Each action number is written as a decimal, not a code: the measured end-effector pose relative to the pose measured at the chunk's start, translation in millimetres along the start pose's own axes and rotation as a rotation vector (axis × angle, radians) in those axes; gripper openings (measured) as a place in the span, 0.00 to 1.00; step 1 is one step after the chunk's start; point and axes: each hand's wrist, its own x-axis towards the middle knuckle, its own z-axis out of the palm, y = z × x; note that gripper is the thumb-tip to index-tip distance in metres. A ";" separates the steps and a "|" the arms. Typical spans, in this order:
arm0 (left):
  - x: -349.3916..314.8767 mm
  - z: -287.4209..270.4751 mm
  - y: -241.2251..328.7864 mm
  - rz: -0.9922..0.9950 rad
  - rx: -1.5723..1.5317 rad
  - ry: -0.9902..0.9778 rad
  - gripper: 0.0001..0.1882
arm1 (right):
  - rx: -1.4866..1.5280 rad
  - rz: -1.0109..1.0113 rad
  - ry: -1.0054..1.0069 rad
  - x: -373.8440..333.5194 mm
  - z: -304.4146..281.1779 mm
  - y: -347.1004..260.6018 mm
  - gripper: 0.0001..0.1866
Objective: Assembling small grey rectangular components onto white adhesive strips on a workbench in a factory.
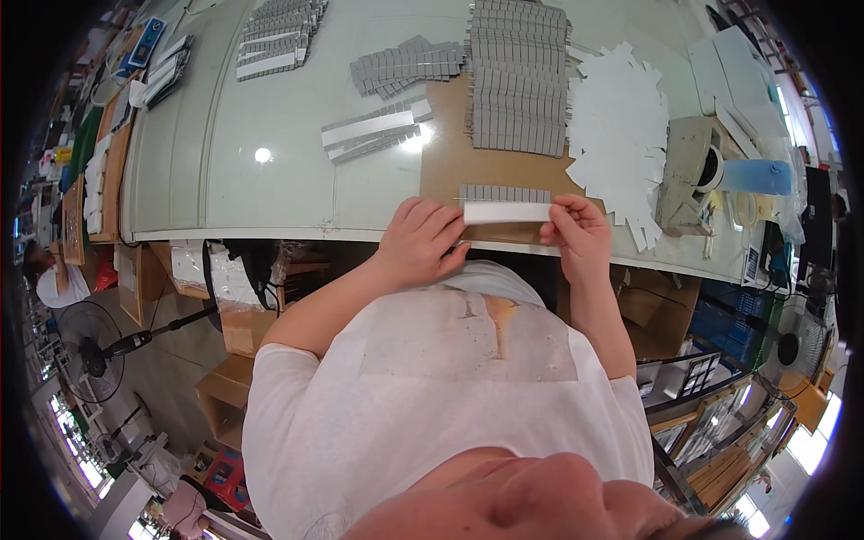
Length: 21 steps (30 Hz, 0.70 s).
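Note:
A white strip (507, 213) lies lengthwise at the table's near edge, over the lower part of a grey segmented strip (506, 193). My right hand (580, 230) pinches the right end of the white strip between thumb and fingers. At its left end, my left hand (420, 236) rests with fingers stretched toward both strips and the thumb apart below; its fingertips touch or nearly touch the end. Just beyond, a tall stack of grey segmented strips (519, 90) stands on a brown board (450, 166).
White cut pieces (619, 126) are heaped right of the stack. Farther right stands a worn beige tape dispenser (688, 175) beside a blue cylinder (756, 177). More grey strips (405, 67) and strips with white faces (376, 129) lie to the left. A fan (90, 355) stands at lower left.

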 end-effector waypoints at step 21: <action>1.2 -0.9 1.0 -0.027 -0.036 0.015 0.22 | -0.349 0.032 0.084 13.4 12.2 2.8 0.07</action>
